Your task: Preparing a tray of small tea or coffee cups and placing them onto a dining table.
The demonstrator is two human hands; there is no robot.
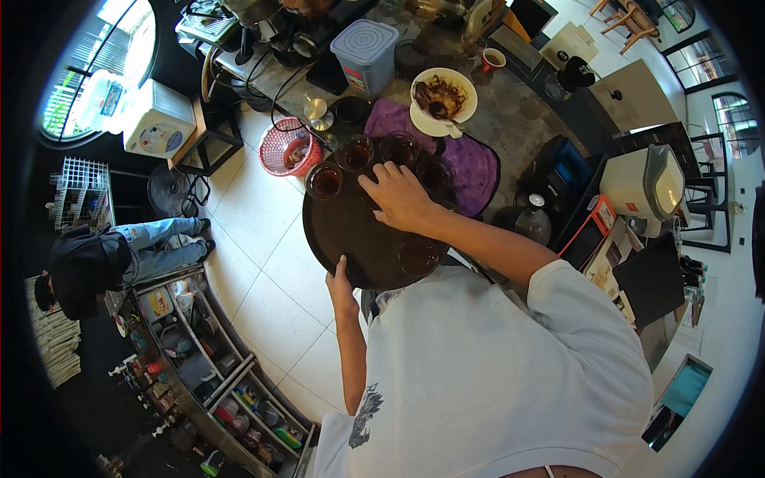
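My left hand (342, 291) grips the near left rim of a round dark serving tray (346, 239), thumb on top. Over the tray, my right hand (395, 197) reaches down among clear glasses with its fingers bent. Whether it holds a glass is hidden beneath the palm. Along the tray's far side stand a left glass (324, 181) and a middle glass (356, 154) with dark reddish liquid, then another glass (399, 149) and a dark right glass (435, 173). Near my shirt, a clear glass (418, 257) stands on the tray.
A purple cloth (478, 173) lies on the counter (526, 143) beside a white bowl (443, 98) with brown residue and a spoon. A lidded grey bin (366, 60) and red cup (492, 59) stand behind. A pink basket (290, 146) is at left; a person (89, 269) stands beyond.
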